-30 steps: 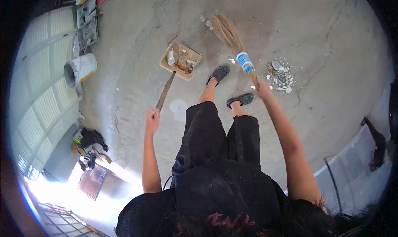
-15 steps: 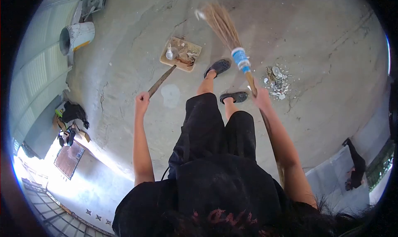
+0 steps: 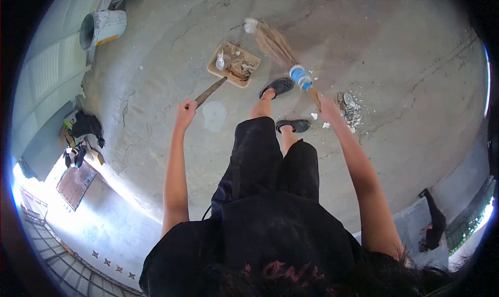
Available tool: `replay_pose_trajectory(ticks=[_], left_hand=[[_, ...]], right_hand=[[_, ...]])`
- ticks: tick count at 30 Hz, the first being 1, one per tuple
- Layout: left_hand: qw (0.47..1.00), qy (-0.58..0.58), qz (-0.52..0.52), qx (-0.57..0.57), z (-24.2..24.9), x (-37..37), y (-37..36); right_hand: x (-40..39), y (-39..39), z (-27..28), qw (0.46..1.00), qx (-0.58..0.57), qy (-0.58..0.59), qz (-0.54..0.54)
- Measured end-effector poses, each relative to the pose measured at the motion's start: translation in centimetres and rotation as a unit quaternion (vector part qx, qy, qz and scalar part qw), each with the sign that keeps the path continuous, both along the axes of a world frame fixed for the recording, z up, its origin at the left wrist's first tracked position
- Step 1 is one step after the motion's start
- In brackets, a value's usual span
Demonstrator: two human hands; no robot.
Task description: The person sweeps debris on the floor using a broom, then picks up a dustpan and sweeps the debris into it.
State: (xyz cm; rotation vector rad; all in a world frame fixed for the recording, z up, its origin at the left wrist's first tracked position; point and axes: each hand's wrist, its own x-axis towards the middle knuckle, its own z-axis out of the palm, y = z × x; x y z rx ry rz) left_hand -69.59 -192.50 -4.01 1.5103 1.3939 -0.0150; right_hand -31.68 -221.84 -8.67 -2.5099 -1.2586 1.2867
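Observation:
My left hand [image 3: 186, 111] is closed around the wooden handle of a dustpan [image 3: 211, 63], which rests on the concrete floor. Inside the pan lie a clear plastic cup [image 3: 220, 61] and brownish debris. With my right hand [image 3: 328, 108] I grip the stick of a broom [image 3: 275, 44], bound with blue and white tape below its straw bristles. The bristles are slightly blurred, and a white lump [image 3: 251, 25] shows at their tip. To the right of my right hand a heap of white broken bits and litter [image 3: 351, 110] lies on the floor.
My feet in dark clogs [image 3: 283, 86] stand between the dustpan and the litter heap. A stained white bucket [image 3: 106, 27] lies on its side by the left wall. Dark bags and shoes [image 3: 86, 128] are piled at the left.
The broom head has tilted further left and dropped slightly, with the white lump still at its tip. My left hand and the dustpan appear shifted a little to the right.

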Motion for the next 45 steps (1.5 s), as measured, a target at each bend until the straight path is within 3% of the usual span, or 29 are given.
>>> replay_pose_trajectory(ticks=[4, 10, 12, 14, 16, 18, 20, 22, 25, 27, 29, 33, 36, 41, 45], left_hand=[[0.999, -0.005, 0.014, 0.031, -0.1, 0.2, -0.4], [0.995, 0.075, 0.058, -0.018, 0.7, 0.6, 0.9], [0.928, 0.304, -0.087, -0.2, 1.1, 1.0, 2.7], [0.919, 0.314, -0.094, -0.221, 2.7, 2.7, 2.8], [0.909, 0.324, -0.101, -0.242, 2.5, 2.9, 2.9], [0.855, 0.36, -0.289, -0.237, 1.3, 2.3, 3.4], [0.88, 0.333, -0.249, -0.23, 0.8, 0.7, 2.6], [0.903, 0.307, -0.206, -0.218, 0.4, -1.2, 1.8], [0.937, 0.251, -0.124, -0.207, -0.1, -5.7, -1.1], [0.949, 0.21, -0.07, -0.226, -0.5, -8.4, -3.2], [0.957, 0.191, -0.04, -0.216, -0.4, -10.0, -5.5], [0.968, 0.153, 0.021, -0.197, -0.8, -11.1, -7.5], [0.961, 0.201, 0.045, -0.186, -0.8, -10.0, -6.2], [0.968, 0.146, 0.084, -0.187, -1.2, -6.3, -1.1], [0.97, 0.142, 0.041, -0.195, -1.8, -2.2, 1.8]], right_hand=[[-2.7, -4.5, 2.6, 0.986, -0.135, 0.038, 0.09], [-5.3, -8.8, 7.5, 0.983, -0.131, 0.022, 0.125], [-5.6, -7.6, 10.9, 0.977, -0.159, -0.007, 0.14], [-5.3, -7.2, 11.7, 0.97, -0.183, -0.037, 0.157], [-4.2, -8.0, 11.5, 0.978, -0.168, 0.036, 0.117], [-2.5, -8.5, 11.2, 0.985, -0.117, 0.093, 0.084], [-2.0, -9.1, 11.2, 0.986, -0.065, 0.146, 0.051], [-2.0, -9.0, 11.2, 0.966, -0.172, -0.028, 0.189], [-0.9, -8.8, 11.9, 0.971, -0.132, -0.062, 0.192], [-0.3, -9.1, 12.3, 0.968, -0.175, -0.046, 0.176], [0.9, -10.8, 11.3, 0.989, -0.052, 0.035, 0.131], [1.0, -10.5, 11.8, 0.994, 0.024, 0.078, 0.069], [0.0, -7.5, 8.5, 0.995, 0.046, -0.011, 0.09], [-2.7, 1.6, 2.8, 0.987, -0.002, -0.112, 0.119], [-4.0, 6.6, 1.5, 0.989, -0.048, -0.083, 0.111]])
